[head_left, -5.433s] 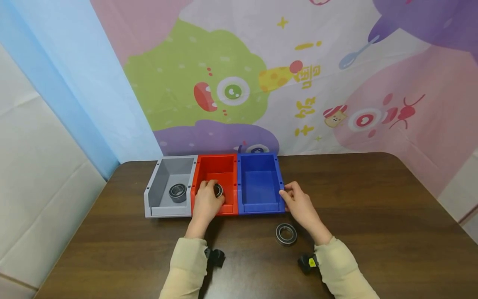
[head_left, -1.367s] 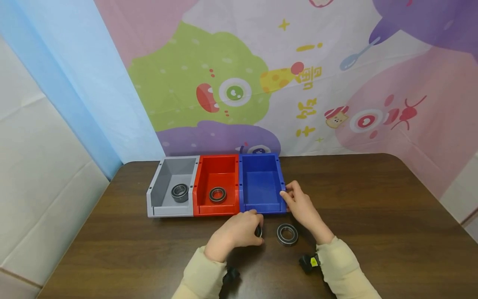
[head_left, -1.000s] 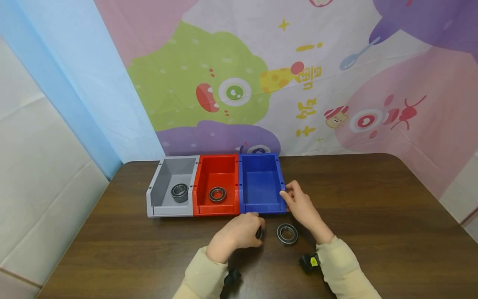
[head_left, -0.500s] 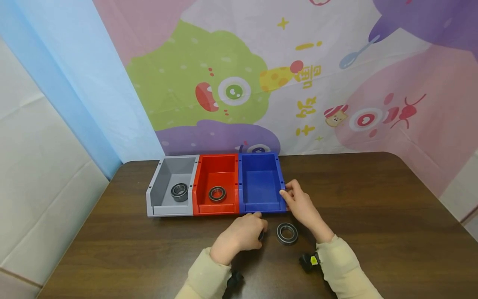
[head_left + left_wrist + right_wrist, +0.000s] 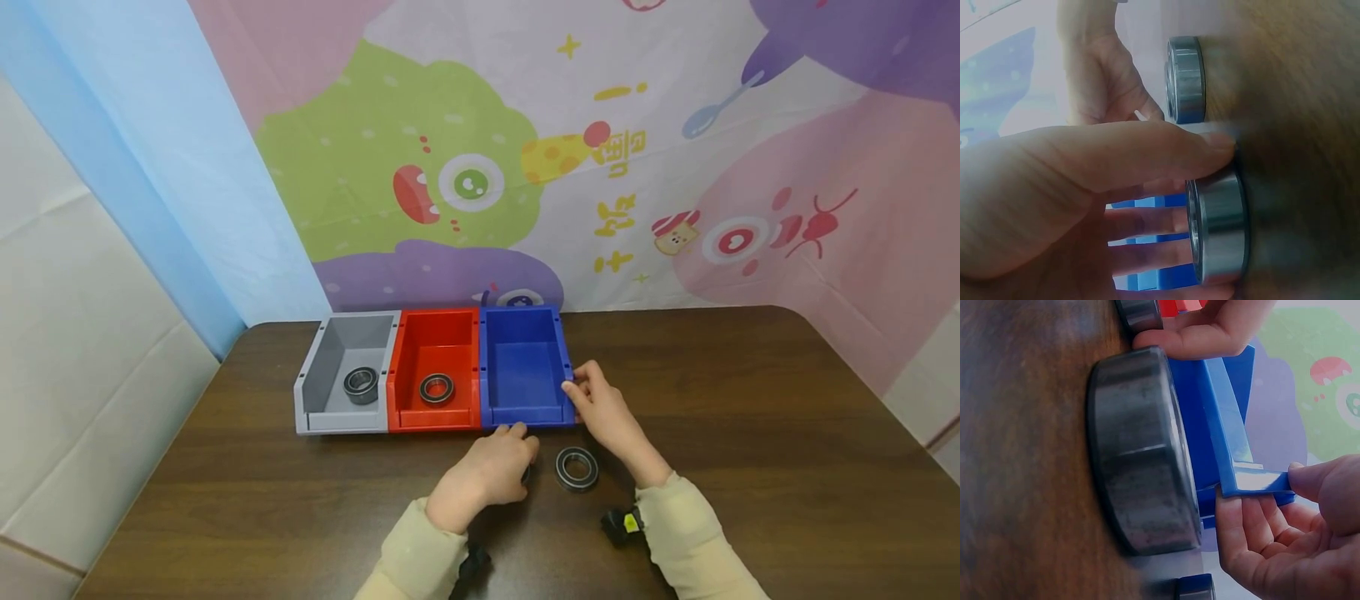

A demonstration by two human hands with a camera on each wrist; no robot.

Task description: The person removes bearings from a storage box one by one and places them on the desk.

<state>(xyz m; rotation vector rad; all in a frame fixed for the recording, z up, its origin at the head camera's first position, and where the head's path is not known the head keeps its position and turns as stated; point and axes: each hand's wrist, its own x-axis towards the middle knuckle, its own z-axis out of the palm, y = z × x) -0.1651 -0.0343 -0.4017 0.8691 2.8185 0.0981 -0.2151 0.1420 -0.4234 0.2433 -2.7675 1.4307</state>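
Bearing under my left hand [image 5: 487,475]: a small steel ring [image 5: 1219,228] lying on the brown table [image 5: 750,467], just below the front lip of the blue bin [image 5: 525,367]. From the left wrist view I see my thumb [image 5: 1147,153] curled over the near side of this small bearing and the other fingers [image 5: 1147,222] curled round its far side, so the ring sits pinched between them; in the head view only a dark sliver of it [image 5: 525,475] shows at my fingertips. A second, larger bearing [image 5: 577,468] lies flat on the table just beyond my left fingertips, apart from them, and just below my right hand [image 5: 607,412]. My right hand pinches the near right corner of the blue bin; in the right wrist view the thumb [image 5: 1322,487] presses on the outside of the corner and the curled fingers [image 5: 1254,531] close under the rim. To the left of my fingers the red bin [image 5: 435,367] touches the blue bin and holds one bearing [image 5: 437,388]; the grey bin [image 5: 345,371] touches the red one and holds another [image 5: 361,385]. A patterned cartoon backdrop [image 5: 525,167] stands behind the bins
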